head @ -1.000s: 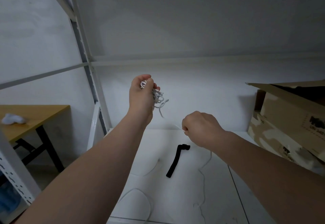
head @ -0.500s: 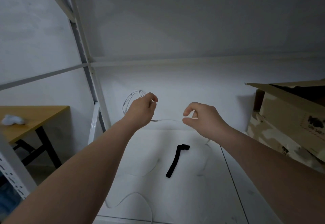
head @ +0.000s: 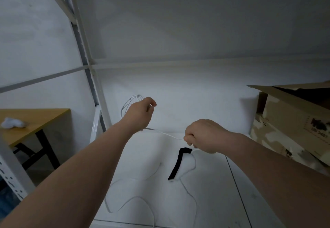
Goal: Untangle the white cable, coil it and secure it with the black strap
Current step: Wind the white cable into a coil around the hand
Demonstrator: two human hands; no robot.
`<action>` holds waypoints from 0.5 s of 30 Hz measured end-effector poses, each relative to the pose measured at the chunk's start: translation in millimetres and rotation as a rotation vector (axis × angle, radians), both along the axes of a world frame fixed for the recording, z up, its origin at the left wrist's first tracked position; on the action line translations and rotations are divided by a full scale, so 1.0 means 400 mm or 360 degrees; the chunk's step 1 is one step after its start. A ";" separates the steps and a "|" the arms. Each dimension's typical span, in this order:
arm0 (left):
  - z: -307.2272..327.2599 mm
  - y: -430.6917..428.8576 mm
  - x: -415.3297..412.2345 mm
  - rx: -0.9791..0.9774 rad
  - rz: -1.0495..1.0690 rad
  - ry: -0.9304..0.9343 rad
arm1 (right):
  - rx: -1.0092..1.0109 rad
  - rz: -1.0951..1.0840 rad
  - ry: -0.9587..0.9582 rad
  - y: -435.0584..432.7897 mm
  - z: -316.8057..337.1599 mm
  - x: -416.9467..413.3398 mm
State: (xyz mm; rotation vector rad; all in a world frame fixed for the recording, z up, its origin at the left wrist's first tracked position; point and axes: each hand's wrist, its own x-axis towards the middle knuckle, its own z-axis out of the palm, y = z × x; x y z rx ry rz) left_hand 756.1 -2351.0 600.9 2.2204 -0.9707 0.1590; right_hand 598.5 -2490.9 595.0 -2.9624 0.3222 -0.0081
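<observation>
The thin white cable (head: 167, 134) lies partly in slack curves on the near part of the flat white shelf board (head: 214, 201), one loop running out towards the front edge. A little further in, the narrow black fabric strap (head: 175, 165) lies flat on the board with its far end bent over to the right. A run of the cable curves round the strap's right side and meets its near end.

Just above the strap's bent end, the right hand (head: 203, 134) is closed, fingers curled down, pinching the cable. From there a taut stretch rises leftwards to the left hand (head: 139, 115), which is held higher and further away. Its fingers are curled too, and it holds several gathered loops of the cable, which stand out past its far left side.

At the right sits a torn brown cardboard box (head: 294, 120) with printed marks. At the left, beyond the white metal rack upright (head: 84, 49), a wooden table (head: 35, 120) on black legs carries a small crumpled white lump (head: 13, 122). A plain white wall (head: 196, 31) closes the back.
</observation>
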 end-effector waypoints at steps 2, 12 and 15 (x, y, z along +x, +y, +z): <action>-0.008 0.006 -0.002 0.0126 -0.0012 -0.0084 | 0.0115 0.0000 0.0124 -0.008 -0.003 0.003; -0.033 0.001 -0.039 0.1118 -0.0324 -0.0289 | -0.0346 -0.0246 0.0319 -0.077 -0.031 -0.002; -0.042 -0.015 -0.052 0.1333 -0.0455 -0.0298 | -0.0464 -0.0374 0.0327 -0.074 -0.036 -0.002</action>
